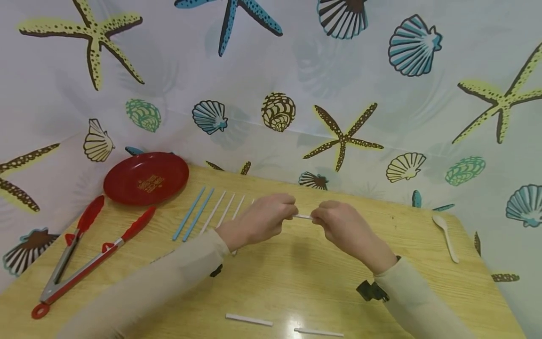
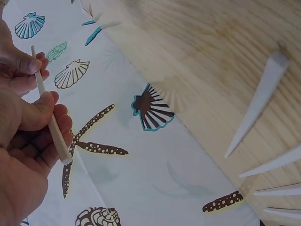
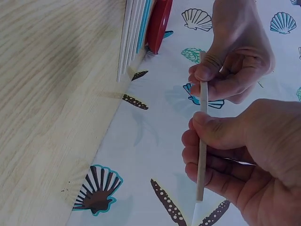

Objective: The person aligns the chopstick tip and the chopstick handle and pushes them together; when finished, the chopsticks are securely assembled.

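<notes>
Both hands are raised over the middle of the table [image 1: 288, 282], holding one slim white stick [image 1: 303, 216] between them. My left hand [image 1: 262, 216] pinches one end with thumb and fingers. The other end is gripped by my right hand [image 1: 345, 228], with the thumb laid along the stick. In the head view only a short stretch shows between the hands. The right wrist view shows the stick [image 3: 202, 155] whole and straight, its lower end sticking out below my right fingers. Seen from the left wrist, the opposite end of the stick [image 2: 59, 139] protrudes past my left fingers.
Two blue sticks [image 1: 188, 213] and several white sticks [image 1: 213, 210] lie side by side behind my left arm. Red-tipped tongs [image 1: 80, 273] and a red plate [image 1: 146, 179] are at left. Two short white pieces [image 1: 249, 320] lie in front, a white spoon [image 1: 445, 238] far right.
</notes>
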Motion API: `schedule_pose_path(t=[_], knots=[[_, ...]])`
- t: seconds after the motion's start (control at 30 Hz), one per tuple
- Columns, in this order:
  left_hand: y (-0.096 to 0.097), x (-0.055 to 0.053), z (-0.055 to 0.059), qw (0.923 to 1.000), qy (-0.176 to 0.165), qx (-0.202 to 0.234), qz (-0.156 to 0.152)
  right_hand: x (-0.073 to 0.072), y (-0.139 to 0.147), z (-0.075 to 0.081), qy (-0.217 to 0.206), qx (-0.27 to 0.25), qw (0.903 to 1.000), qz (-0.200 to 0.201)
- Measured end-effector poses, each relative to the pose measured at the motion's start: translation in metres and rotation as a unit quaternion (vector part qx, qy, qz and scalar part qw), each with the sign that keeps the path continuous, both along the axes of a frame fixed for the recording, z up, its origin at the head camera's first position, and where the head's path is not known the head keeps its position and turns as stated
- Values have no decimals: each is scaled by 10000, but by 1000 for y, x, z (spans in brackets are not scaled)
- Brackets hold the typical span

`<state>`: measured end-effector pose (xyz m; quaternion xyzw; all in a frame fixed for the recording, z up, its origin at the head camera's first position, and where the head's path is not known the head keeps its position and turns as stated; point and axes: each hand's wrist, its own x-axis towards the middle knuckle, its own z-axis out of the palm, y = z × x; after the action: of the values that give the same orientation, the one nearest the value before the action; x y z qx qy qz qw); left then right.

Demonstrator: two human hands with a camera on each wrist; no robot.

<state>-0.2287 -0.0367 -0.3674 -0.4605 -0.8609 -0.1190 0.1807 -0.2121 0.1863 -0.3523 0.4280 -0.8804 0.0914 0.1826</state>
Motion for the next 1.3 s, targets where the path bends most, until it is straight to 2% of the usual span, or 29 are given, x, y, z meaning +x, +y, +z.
schedule_pose_path(t=[0.1,0.2,0.33,0.47,0.6,0.77,0.93,1.13,1.3], knots=[[0,0,2,9998,206,-48,31,-1,-1,2,26,14,10000,-43],[0,2,5,9984,320,-439,178,-1,-2,-1,106,119,9998,-104],[4,8,11,9924,-9,-1087,574,0,-1,-9,439,350,9980,-282],[11,13,14,9859,-249,-1396,891,1,-1,-13,647,436,9962,-391],[17,15,14,9848,-183,-1454,928,2,0,-13,689,448,9960,-361],[22,15,10,9872,-81,-1299,926,3,-1,-13,759,470,9955,-324],[25,13,7,9881,-185,-1192,959,2,-4,-15,824,504,9951,-222],[24,10,10,9843,-641,-1269,1050,1,-5,-15,979,225,9949,33],[16,0,9,9778,-1637,-906,939,9,-5,-13,662,38,9972,348]])
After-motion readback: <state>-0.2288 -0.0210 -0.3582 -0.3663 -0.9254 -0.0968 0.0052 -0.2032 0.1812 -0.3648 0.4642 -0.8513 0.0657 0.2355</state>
